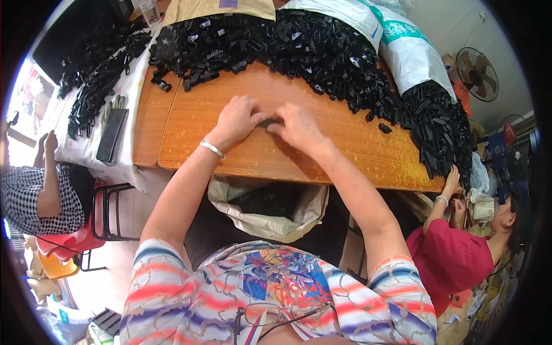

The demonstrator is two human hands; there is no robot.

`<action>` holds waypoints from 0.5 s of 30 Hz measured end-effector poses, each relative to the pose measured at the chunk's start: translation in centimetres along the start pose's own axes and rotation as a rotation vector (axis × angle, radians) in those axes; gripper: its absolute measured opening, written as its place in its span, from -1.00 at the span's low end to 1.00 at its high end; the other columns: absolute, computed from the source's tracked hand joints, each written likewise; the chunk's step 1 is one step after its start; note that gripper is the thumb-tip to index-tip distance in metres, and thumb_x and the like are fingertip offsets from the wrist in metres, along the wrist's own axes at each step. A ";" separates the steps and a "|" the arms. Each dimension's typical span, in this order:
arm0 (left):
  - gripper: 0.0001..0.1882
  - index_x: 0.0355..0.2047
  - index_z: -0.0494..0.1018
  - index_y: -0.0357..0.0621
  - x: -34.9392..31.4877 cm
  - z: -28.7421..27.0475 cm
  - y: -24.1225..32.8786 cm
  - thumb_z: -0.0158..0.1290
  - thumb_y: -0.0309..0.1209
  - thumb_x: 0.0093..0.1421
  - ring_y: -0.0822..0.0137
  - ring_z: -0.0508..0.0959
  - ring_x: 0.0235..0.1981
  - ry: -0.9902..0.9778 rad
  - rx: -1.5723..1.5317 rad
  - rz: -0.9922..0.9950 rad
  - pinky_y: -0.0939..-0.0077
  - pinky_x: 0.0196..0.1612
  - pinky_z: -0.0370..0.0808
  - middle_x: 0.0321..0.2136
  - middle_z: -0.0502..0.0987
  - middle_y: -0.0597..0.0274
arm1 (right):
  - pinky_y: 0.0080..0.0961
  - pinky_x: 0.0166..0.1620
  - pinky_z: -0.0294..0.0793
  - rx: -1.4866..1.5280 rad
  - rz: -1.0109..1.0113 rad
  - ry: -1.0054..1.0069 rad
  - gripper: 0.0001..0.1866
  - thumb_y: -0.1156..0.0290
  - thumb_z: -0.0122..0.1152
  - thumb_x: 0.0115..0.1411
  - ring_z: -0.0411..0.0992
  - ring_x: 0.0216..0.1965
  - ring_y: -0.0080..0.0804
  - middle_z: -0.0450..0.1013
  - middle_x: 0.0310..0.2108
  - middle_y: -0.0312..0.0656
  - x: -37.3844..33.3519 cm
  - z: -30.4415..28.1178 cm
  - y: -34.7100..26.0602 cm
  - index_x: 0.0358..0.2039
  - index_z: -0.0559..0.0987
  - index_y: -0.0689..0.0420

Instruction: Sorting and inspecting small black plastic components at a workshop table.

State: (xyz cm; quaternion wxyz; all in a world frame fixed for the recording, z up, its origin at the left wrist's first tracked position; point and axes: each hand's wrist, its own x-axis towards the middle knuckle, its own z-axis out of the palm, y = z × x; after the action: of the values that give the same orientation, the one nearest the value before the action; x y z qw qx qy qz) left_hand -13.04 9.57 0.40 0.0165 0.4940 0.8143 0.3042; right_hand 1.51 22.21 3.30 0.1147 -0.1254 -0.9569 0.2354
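Observation:
Over the middle of the wooden table (pixel 195 144), my left hand (pixel 237 119) and my right hand (pixel 297 126) meet at the fingertips. Both are closed on one small black plastic part (pixel 268 122), pinched between thumbs and fingers, which cover most of it. A silver bracelet (pixel 212 149) circles my left wrist. Beyond my hands lies a broad heap of similar black plastic parts (pixel 230 49), curving from the far left round to the right. One loose black piece (pixel 384 128) sits apart from the heap, right of my right hand.
Below the table's front edge, an open woven sack (pixel 253 227) holds dark contents. Filled sacks (pixel 408 54) stand behind the heap. A co-worker in a red top (pixel 448 259) reaches to the heap's right end. Another person (pixel 40 195) sits at left, near a black phone-like object (pixel 112 135).

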 end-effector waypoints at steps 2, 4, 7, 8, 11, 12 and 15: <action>-0.69 -0.31 0.59 -0.16 0.7 -0.5 -1.6 0.15 -0.15 0.17 0.11 0.60 -0.26 -0.302 -0.243 -0.047 0.25 -0.17 0.52 -0.35 0.62 0.06 | -0.14 -0.13 0.47 0.038 -0.035 -0.074 -0.73 0.28 0.41 -0.01 0.49 -0.23 0.04 0.51 -0.30 0.02 -2.2 0.1 -0.3 -0.39 0.63 0.22; -0.65 -0.20 0.57 -0.15 1.7 -1.0 -2.9 0.16 -0.14 0.16 0.13 0.63 -0.31 -0.094 -0.319 -0.137 0.28 -0.21 0.53 -0.37 0.63 0.05 | -0.19 -0.17 0.48 0.027 -0.113 -0.143 -0.72 0.26 0.39 -0.01 0.49 -0.23 -0.01 0.51 -0.32 -0.03 -4.9 0.0 -1.0 -0.34 0.62 0.16; -0.60 -0.05 0.51 -0.08 4.6 -2.0 -2.9 0.15 -0.16 0.18 0.08 0.60 -0.19 0.171 -0.025 -0.211 0.24 -0.15 0.52 -0.24 0.62 0.06 | -0.28 -0.20 0.51 0.121 -0.226 -0.260 -0.71 0.23 0.38 0.01 0.51 -0.25 -0.11 0.50 -0.33 -0.13 -8.6 -0.3 -1.9 -0.30 0.61 0.11; -0.61 -0.04 0.50 -0.06 5.7 -2.0 -3.4 0.14 -0.16 0.18 0.07 0.59 -0.15 0.214 0.056 -0.205 0.22 -0.12 0.51 -0.18 0.60 0.05 | -0.28 -0.20 0.52 0.092 -0.232 -0.308 -0.70 0.22 0.39 0.01 0.51 -0.25 -0.11 0.50 -0.32 -0.14 -9.2 -0.5 -2.4 -0.29 0.61 0.10; -0.67 -0.08 0.52 -0.02 7.6 -1.7 -4.5 0.15 -0.20 0.18 0.06 0.56 -0.10 0.203 0.204 -0.211 0.20 -0.08 0.51 -0.16 0.57 0.06 | -0.28 -0.22 0.52 0.035 -0.253 -0.381 -0.68 0.20 0.40 0.00 0.51 -0.26 -0.11 0.50 -0.31 -0.16 -9.3 -1.2 -3.4 -0.27 0.61 0.08; -0.69 -0.10 0.53 -0.02 7.8 -1.5 -4.9 0.16 -0.22 0.18 0.05 0.55 -0.10 0.195 0.285 -0.196 0.19 -0.08 0.51 -0.19 0.57 0.08 | -0.28 -0.22 0.52 0.059 -0.275 -0.386 -0.68 0.19 0.40 0.00 0.52 -0.26 -0.12 0.50 -0.31 -0.15 -8.6 -1.3 -3.3 -0.28 0.61 0.08; -0.74 -0.19 0.54 -0.03 8.1 -0.9 -4.5 0.21 -0.27 0.12 0.09 0.50 -0.09 0.249 0.271 -0.167 0.23 -0.08 0.50 -0.22 0.53 0.13 | -0.28 -0.22 0.52 0.048 -0.289 -0.197 -0.75 0.24 0.36 0.03 0.52 -0.26 -0.12 0.49 -0.32 -0.12 -5.1 -1.4 -0.9 -0.31 0.61 0.09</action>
State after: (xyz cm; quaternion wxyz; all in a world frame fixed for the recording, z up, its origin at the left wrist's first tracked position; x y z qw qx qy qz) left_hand -21.04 14.26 1.09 -0.1258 0.3808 0.8818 0.2481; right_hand 6.50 20.53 4.10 0.0560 0.0397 -0.9657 0.2503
